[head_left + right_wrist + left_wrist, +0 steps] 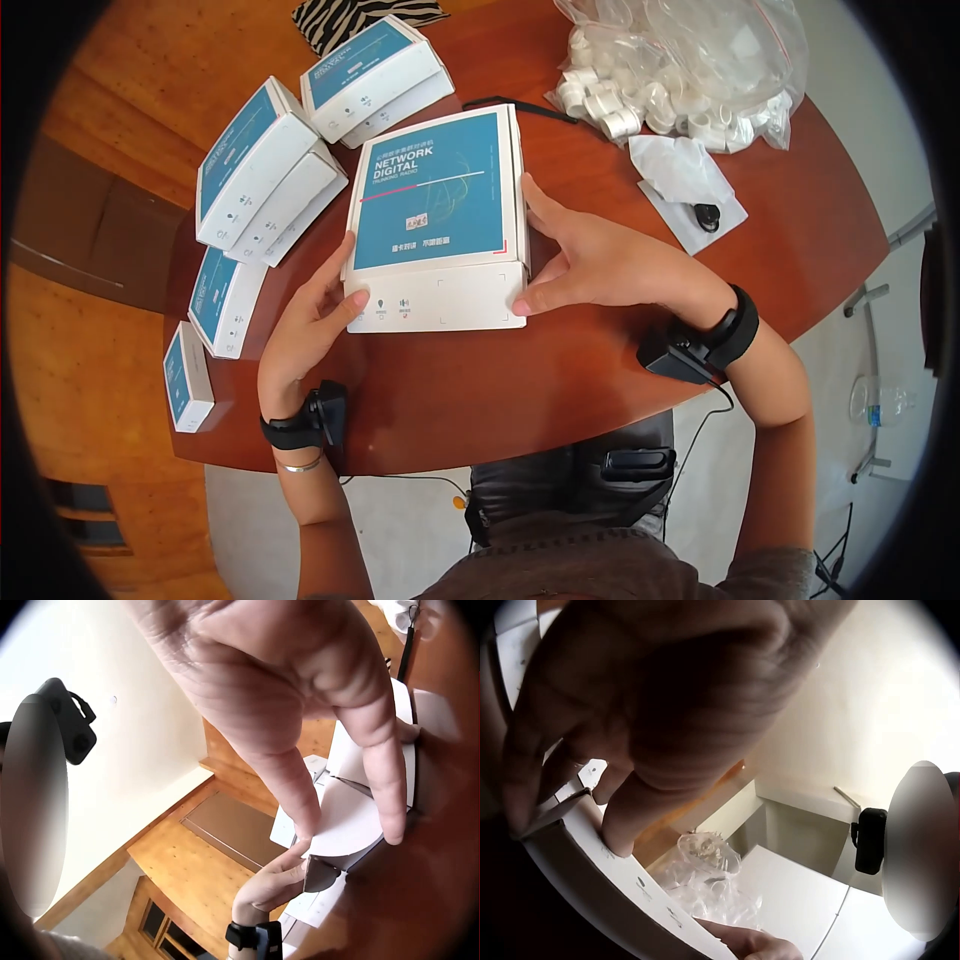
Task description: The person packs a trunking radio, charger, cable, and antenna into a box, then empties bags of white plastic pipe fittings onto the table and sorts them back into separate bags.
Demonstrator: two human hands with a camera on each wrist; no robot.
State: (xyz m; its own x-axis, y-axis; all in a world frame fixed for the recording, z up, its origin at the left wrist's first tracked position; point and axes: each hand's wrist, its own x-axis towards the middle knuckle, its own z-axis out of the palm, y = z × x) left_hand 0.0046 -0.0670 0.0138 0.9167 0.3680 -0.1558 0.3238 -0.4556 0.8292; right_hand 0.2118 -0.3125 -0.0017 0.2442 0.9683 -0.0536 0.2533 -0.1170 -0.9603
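"How far along does it look?"

"Hard to judge. Blue-and-white boxes (262,185) are already grouped on the tabletop (480,400), from eight round to eleven o'clock of the large box (432,200). That one lies apart from them, between the hands, so I'd call its handling unfinished."

"Is it closed?"

"Its printed top lies over it, but the right wrist view shows a pale flap (349,829) at one side. I can't tell whether everything is tucked in, nor what's inside."

"And the hands?"

"Both grasp it, neither clenched nor released. The left hand (303,325) has its thumb on the front near seven o'clock, fingers bent along the side. The right hand (590,255) is spread wider: thumb at the five o'clock corner, a finger reaching up the edge towards three."

"The clear bag (700,70)?"

"At two o'clock, untouched."
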